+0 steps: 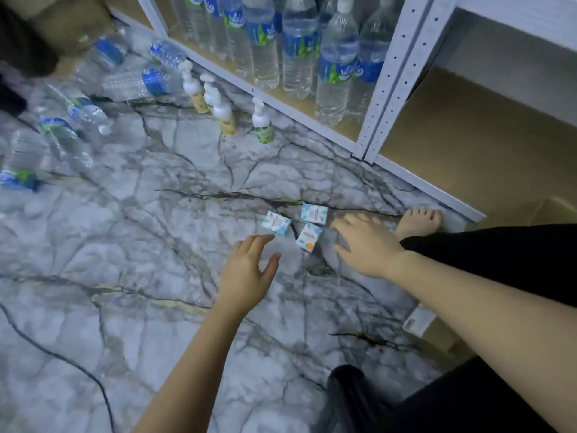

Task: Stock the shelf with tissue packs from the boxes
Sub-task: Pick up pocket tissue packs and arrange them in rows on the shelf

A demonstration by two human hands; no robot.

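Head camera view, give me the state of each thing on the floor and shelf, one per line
Three small white-and-blue tissue packs: lying loose on the marble floor, untouched.
Left hand: open, fingers spread near the packs.
Right hand: open, reaching toward them.
Clear plastic water bottles: upright on the shelf.
White pump bottles: standing.

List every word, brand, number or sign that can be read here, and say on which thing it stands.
No text can be read with certainty.
Standing water bottles: blue labels with a white logo, too blurred to read.
Lying water bottles: labels blurred.
Three tissue packs: small print, too small.
Pump bottles: labels blurred.
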